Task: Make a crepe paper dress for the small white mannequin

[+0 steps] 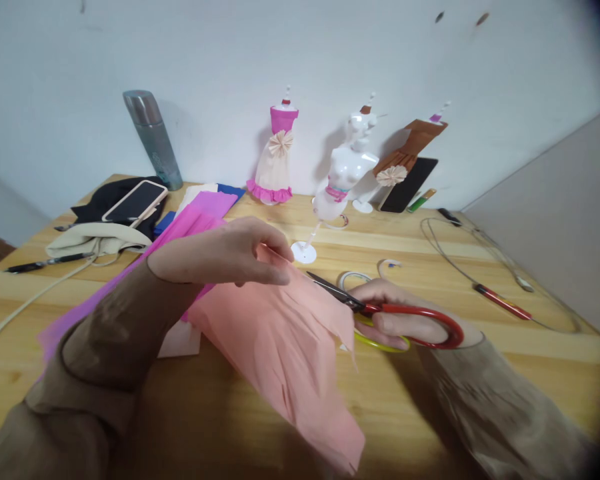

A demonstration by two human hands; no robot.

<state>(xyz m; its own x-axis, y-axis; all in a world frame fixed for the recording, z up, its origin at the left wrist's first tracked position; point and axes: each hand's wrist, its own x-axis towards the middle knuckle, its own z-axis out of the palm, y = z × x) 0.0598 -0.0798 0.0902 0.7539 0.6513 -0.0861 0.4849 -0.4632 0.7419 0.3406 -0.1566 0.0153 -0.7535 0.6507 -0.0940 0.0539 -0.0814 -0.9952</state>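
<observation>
Salmon sheet (280, 333) is up over the table's near half, mid-width, lower corner trailing toward the near edge. Left hand (225, 250) pinches its top edge, thumb against fingertips. Right hand (397, 299) grips the scissors (360, 305), fingers around the handles, blades pointing at the sheet's upper right side; can't tell if they touch it.

Handling: looks like crepe paper or thin cloth, can't say which. Likely very light, limp, easily creased or torn; right edge already ragged. Best hold: flat pinch near the cut line, light tension, no fist grip.

Magenta sheet (160, 257) runs behind left forearm toward the table's left edge.
</observation>
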